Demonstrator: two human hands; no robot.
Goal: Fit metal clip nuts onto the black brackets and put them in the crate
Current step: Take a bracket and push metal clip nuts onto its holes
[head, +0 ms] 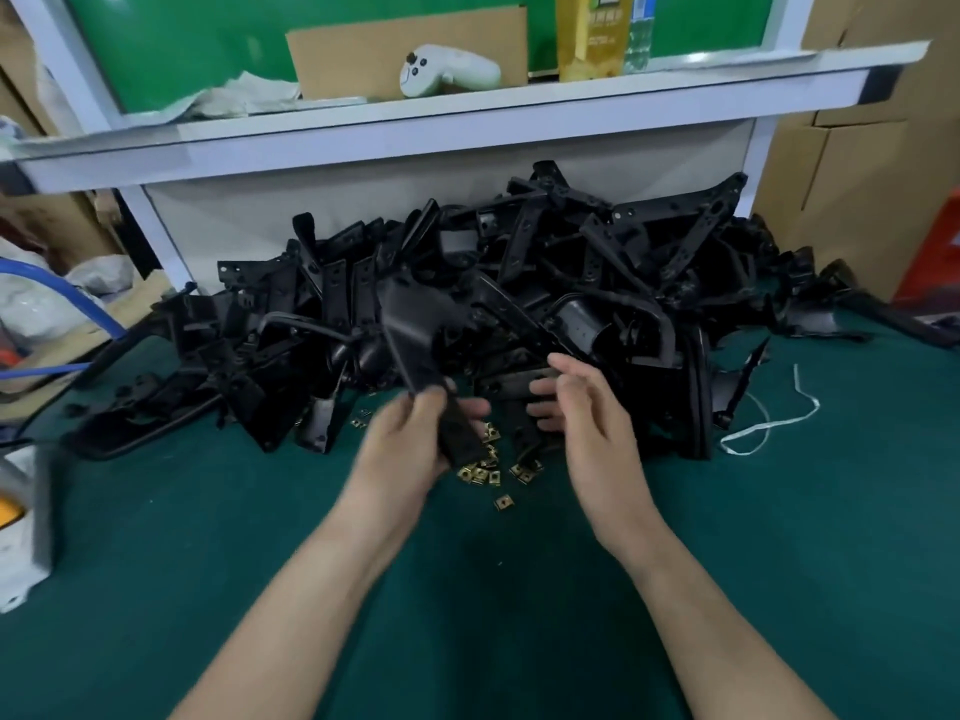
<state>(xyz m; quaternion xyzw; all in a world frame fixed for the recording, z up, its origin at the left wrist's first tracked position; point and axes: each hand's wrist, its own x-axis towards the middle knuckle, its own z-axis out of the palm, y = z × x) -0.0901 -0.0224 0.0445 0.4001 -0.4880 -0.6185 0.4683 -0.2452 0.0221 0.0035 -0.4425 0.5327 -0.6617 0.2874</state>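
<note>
My left hand (410,444) grips a long black bracket (415,340) near its lower end and holds it tilted, its top leaning up and to the left over the heap. My right hand (582,407) hovers just to the right of it, fingers loosely spread, palm facing left, holding nothing that I can see. Several small gold clip nuts (485,472) lie scattered on the green mat (467,589) just below both hands. A big heap of black brackets (545,283) fills the mat behind them. No crate is in view.
A white shelf (441,122) runs above the heap, carrying a white game controller (447,70), cardboard and a yellow carton. Cardboard boxes (857,148) stand at the right. A white string (769,423) lies right of the heap. Blue tubing (67,298) and a white box (21,522) are at left.
</note>
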